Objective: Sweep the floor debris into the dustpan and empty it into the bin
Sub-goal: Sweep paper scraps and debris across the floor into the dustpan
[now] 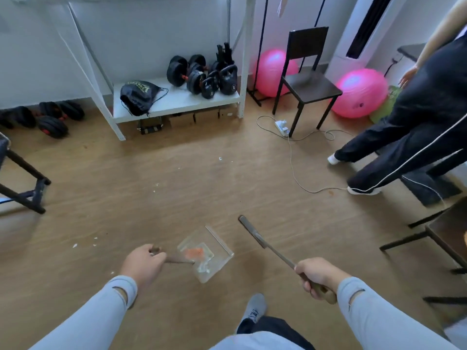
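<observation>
The left hand holds the clear plastic dustpan by its handle; the right hand grips the thin brown broom.

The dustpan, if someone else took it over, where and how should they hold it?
By the thin handle, coming from the pan's left, where the left hand grips it now. The clear dustpan holds orange debris, so keep it level.
</observation>
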